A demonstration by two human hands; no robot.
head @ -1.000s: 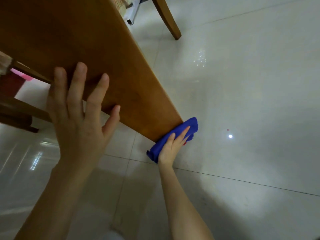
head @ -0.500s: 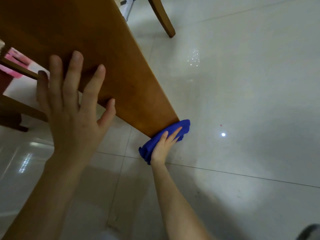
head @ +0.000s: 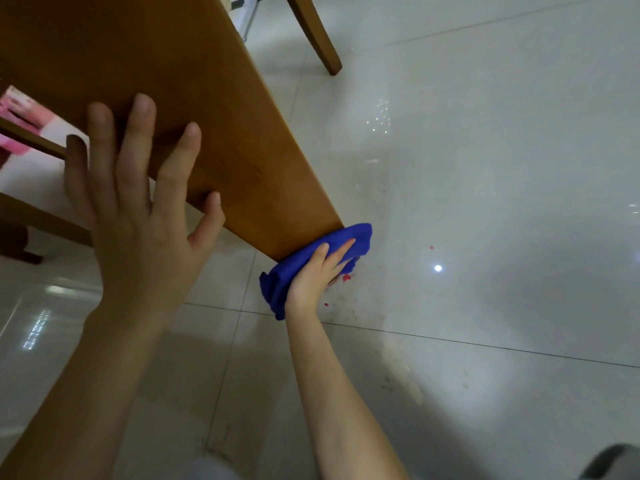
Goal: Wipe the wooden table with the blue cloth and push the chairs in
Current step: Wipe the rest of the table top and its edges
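Wiping under way, I judge: right hand (head: 311, 275) holds cloth (head: 358, 235) against near right corner of table (head: 156, 64), at edge. Fingers lie over cloth, slightly apart; thumb hidden. Left hand (head: 138, 230) flat on table top, fingers spread, holds nothing. How much is wiped, I cannot tell. Chairs probably left: chair leg (head: 313, 32) stands far, apart from table. Cloth deep blue, bunched, soft, end hanging beside wrist.

Domestic dining area. A varnished wooden table (head: 166, 81) stands on glossy pale floor tiles (head: 485, 168); beyond the table's far edge, a matching curved wooden chair leg (head: 315, 32); left of the table, a pink object (head: 24, 112), too blurred to identify.
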